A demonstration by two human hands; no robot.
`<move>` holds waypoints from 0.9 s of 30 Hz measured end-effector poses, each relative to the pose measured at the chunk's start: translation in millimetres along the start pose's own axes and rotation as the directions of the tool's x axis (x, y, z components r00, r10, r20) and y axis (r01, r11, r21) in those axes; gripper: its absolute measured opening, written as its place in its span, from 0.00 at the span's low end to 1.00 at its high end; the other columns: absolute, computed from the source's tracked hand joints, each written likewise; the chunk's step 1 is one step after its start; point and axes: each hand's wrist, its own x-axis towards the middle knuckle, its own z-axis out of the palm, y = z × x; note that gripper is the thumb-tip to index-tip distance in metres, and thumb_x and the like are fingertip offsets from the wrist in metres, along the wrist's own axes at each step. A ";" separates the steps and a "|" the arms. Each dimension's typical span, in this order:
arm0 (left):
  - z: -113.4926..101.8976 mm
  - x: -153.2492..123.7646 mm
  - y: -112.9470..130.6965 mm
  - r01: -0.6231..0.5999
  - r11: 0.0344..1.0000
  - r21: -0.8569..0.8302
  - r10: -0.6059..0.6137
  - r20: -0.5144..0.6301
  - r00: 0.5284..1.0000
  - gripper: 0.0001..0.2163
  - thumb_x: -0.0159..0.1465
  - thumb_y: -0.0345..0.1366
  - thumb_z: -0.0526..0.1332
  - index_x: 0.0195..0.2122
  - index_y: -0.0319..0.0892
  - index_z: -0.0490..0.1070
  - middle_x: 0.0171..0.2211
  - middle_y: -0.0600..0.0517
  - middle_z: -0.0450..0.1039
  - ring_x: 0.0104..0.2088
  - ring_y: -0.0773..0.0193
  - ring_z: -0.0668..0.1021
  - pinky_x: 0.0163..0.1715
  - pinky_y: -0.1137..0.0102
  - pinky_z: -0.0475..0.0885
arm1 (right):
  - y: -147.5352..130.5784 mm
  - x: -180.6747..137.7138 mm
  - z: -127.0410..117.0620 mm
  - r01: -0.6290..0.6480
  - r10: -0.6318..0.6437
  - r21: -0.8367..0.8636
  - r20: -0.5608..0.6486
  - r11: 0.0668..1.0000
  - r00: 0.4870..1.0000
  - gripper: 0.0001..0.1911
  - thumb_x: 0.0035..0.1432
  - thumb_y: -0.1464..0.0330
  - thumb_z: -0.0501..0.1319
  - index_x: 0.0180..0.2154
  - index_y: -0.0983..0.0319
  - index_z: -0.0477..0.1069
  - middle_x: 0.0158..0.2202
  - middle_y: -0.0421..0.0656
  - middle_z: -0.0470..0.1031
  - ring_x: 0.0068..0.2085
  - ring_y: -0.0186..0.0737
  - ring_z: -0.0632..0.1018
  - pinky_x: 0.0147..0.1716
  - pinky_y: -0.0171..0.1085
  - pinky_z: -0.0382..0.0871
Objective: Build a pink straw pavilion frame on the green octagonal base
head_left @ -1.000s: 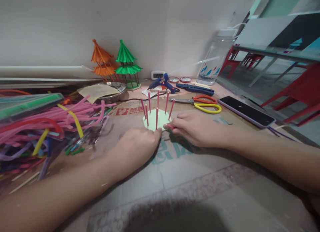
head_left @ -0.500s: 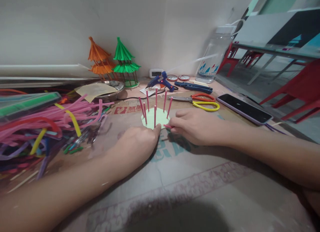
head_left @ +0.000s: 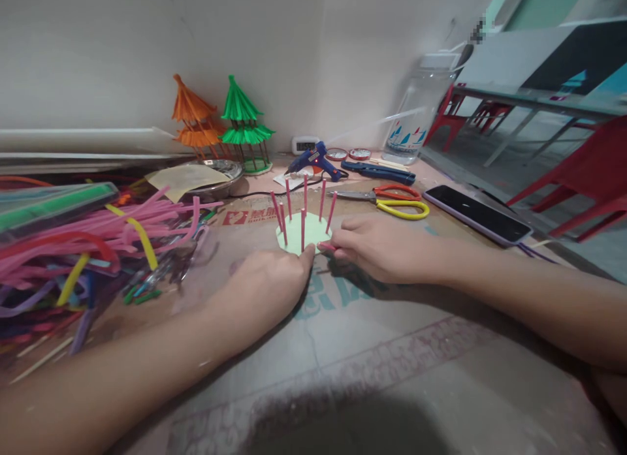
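Observation:
A flat pale green base lies on the covered table, with several pink sticks standing upright around its rim. My left hand is at the front edge of this base. Its fingers are curled and a fingertip presses on the edge, close to the front stick. To the right, my right hand is closed in a pinch on another short pink stick. That stick lies almost level, its tip pointing left at the base's right front edge. Its other end is hidden in my fingers.
Pink pipe cleaners pile up at left. Behind stand an orange paper-like tower, a green one, a metal bowl and a blue glue gun. Scissors, a phone and a clear bottle are at right.
The right hand's stick has come slightly closer to the base's front edge. My left hand stays in place; the whole view has shifted a little.

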 end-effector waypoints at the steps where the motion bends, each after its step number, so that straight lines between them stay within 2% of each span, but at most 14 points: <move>1: 0.3 0.2 0.0 0.001 1.000 -0.009 -0.002 -0.011 1.000 0.16 0.72 0.25 0.51 0.57 0.34 0.72 0.30 0.45 0.81 0.29 0.53 0.84 0.25 0.68 0.73 | 0.4 -0.2 -0.9 0.018 -0.018 -0.013 0.000 1.000 1.000 0.17 0.75 0.64 0.49 0.38 0.64 0.73 0.32 0.46 0.72 0.31 0.40 0.67 0.31 0.39 0.52; 5: -2.0 -0.6 -0.1 0.001 1.000 -0.031 0.000 0.011 1.000 0.15 0.72 0.25 0.51 0.55 0.34 0.74 0.30 0.44 0.81 0.29 0.54 0.84 0.25 0.69 0.72 | 0.1 -1.1 -5.4 0.047 -0.048 -0.036 -0.005 0.998 0.999 0.17 0.75 0.65 0.49 0.37 0.64 0.73 0.33 0.47 0.72 0.31 0.40 0.67 0.31 0.39 0.51; 8: -4.9 -1.4 0.1 -0.003 1.000 -0.022 0.003 0.015 1.000 0.16 0.71 0.24 0.51 0.54 0.33 0.74 0.30 0.44 0.80 0.28 0.52 0.84 0.24 0.66 0.73 | -2.6 -3.4 -11.2 0.022 -0.022 -0.030 -0.010 0.999 1.000 0.17 0.74 0.65 0.50 0.36 0.64 0.72 0.32 0.46 0.72 0.30 0.39 0.66 0.30 0.38 0.51; 14: -0.6 -0.3 -0.7 -0.005 0.999 -0.050 0.005 0.010 1.000 0.17 0.71 0.24 0.51 0.57 0.34 0.72 0.30 0.45 0.81 0.29 0.51 0.84 0.24 0.64 0.74 | -6.6 -5.8 -16.8 0.062 -0.067 -0.049 -0.101 0.997 0.993 0.19 0.75 0.65 0.49 0.36 0.64 0.74 0.32 0.46 0.72 0.30 0.39 0.66 0.31 0.37 0.53; 18: 2.8 -0.6 -1.3 -0.009 0.999 -0.039 0.009 -0.005 1.000 0.17 0.71 0.24 0.50 0.56 0.34 0.72 0.31 0.45 0.81 0.29 0.49 0.85 0.25 0.62 0.76 | -1.8 -1.0 -5.4 0.034 -0.035 -0.032 -0.031 0.999 0.999 0.20 0.75 0.65 0.48 0.44 0.65 0.77 0.33 0.48 0.74 0.32 0.41 0.69 0.31 0.38 0.54; 24: 3.5 -0.7 -1.7 -0.003 0.997 -0.082 0.001 -0.034 0.999 0.14 0.72 0.26 0.52 0.53 0.35 0.74 0.32 0.44 0.82 0.30 0.51 0.85 0.27 0.64 0.76 | 2.2 -1.7 -1.8 0.114 -0.115 -0.079 -0.012 0.990 0.993 0.18 0.75 0.65 0.50 0.42 0.66 0.76 0.31 0.46 0.72 0.32 0.40 0.67 0.32 0.39 0.53; 27: 3.0 -0.9 -1.5 -0.002 0.996 -0.088 -0.001 -0.031 1.000 0.14 0.72 0.25 0.52 0.52 0.35 0.75 0.32 0.44 0.82 0.29 0.50 0.85 0.26 0.62 0.76 | 1.0 -2.8 -4.0 0.116 -0.117 -0.088 -0.006 0.989 0.993 0.17 0.75 0.66 0.50 0.43 0.66 0.76 0.32 0.47 0.72 0.32 0.41 0.67 0.32 0.39 0.53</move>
